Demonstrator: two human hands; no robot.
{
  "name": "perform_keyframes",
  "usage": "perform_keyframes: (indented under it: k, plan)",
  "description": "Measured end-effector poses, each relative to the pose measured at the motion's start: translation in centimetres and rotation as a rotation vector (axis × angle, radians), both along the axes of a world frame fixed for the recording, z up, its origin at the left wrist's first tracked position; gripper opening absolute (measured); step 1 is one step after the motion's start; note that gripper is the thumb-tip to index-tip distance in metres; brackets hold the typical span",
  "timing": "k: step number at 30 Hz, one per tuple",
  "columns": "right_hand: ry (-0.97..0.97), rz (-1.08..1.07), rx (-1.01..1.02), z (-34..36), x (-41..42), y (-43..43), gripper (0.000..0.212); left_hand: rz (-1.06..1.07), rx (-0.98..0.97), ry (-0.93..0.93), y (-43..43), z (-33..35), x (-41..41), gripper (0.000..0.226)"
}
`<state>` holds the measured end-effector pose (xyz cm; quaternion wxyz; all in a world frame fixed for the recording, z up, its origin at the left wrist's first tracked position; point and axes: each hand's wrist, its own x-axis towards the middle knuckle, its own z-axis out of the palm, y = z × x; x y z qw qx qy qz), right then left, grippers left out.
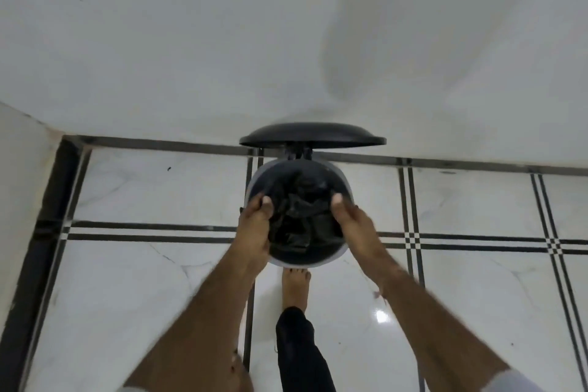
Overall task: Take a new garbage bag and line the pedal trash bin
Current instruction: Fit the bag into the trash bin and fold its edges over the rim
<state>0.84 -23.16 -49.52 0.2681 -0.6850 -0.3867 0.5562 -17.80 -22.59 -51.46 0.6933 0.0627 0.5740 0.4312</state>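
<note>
You are looking straight down at a round bin [345, 256] standing on the tiled floor [477, 296], right against the white wall [286, 41]. Its black lid [312, 135] is swung up at the far side, almost touching the wall. Your bare foot [296, 286] is planted at the near edge of the bin; the pedal itself is hidden under the bin's rim.

A black garbage bag [299, 216] sits crumpled inside the opening, bunched toward the middle rather than spread flat. Your left hand [254, 229] grips the left side of the rim, thumb hooked inside the opening and fingers curled around the outside. Your right hand [353, 223] mirrors it on the right side, thumb inside. Each thumb presses on dark plastic at the rim, though motion blur makes it hard to tell how much of the bag's edge you have pinched.

A dark trouser leg [299, 347] shows between your forearms, near the bottom of the view.
</note>
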Motion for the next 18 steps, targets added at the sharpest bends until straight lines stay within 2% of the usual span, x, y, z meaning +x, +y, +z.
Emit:
perform_keyframes:
  k: [1,3,4,6,7,9,10,12,13,16,18]
  plan:
    - [-0.05,0.026,-0.026,-1.4,0.1,-0.1,0.053,-0.024,-0.052,0.118,-0.1,-1.5,0.2,0.029]
    - [-0.102,-0.05,0.018,-3.4,0.9,0.5,0.049,0.061,-0.119,0.254,-0.5,-4.1,-0.4,0.019]
    - [-0.1,-0.026,0.003,-4.2,1.2,1.0,0.051,0.079,-0.134,0.328,-0.7,-5.1,-0.8,0.021]
    - [-0.205,0.167,-0.028,-5.3,1.5,1.8,0.053,-0.049,-0.154,0.427,-1.5,-7.1,-0.9,0.027]
    - [-0.331,0.231,0.049,-5.8,1.5,1.9,0.053,-0.128,-0.141,0.396,-1.9,-7.8,-0.4,0.026]
    - [-0.419,0.266,0.207,-7.2,0.9,2.1,0.054,-0.184,-0.117,0.212,-1.8,-8.7,0.9,0.034]
    - [-0.435,0.395,0.219,-7.8,0.4,2.5,0.056,-0.156,-0.128,0.141,-1.4,-8.9,1.5,0.038]
    - [-0.459,0.654,0.081,-9.6,-0.1,2.7,0.057,-0.103,-0.164,0.136,-0.3,-9.7,2.8,0.034]
    - [-0.395,0.592,0.006,-10.0,0.0,2.9,0.055,-0.082,-0.18,0.192,0.3,-10.1,3.1,0.028]
    - [-0.104,0.005,0.006,-10.0,0.6,3.8,0.048,0.021,-0.1,0.342,0.7,-10.8,1.8,0.019]
    - [-0.051,-0.065,-0.001,-9.4,1.1,3.6,0.047,0.086,-0.035,0.384,0.2,-10.3,0.4,0.02]
